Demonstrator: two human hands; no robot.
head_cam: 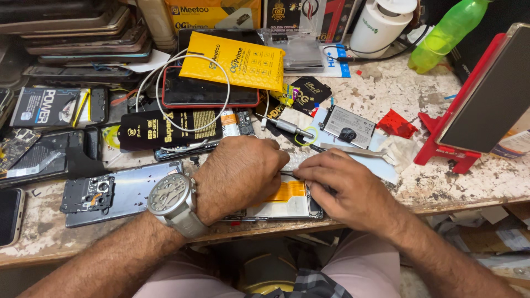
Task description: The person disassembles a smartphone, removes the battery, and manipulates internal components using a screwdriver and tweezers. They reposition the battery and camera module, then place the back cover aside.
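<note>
While both hands bend over an opened smartphone with a white inner panel and an orange flat ribbon cable (287, 200), which lies at the near edge of the worn, paint-flecked workbench (441, 182), the left hand (238, 175), with a grey metal wristwatch (172, 201) on its wrist, has its fingers curled down tight over the phone's upper left part, and the right hand (343, 187) pinches its fingertips together at the phone's top edge; whether anything small sits between them cannot be told. Just behind the right hand lie slim metal tweezers (353, 150). Left of the hands rests a detached grey phone back cover (124, 194). Farther back, a bright yellow rectangular padded pouch with black print (234, 62) leans over a dark phone in a red case (207, 94), with a white cable (165, 83) looped across it. A black flat packet with gold lettering (168, 128) lies below that, and a red plastic phone stand (461, 129) stands at the right.
</note>
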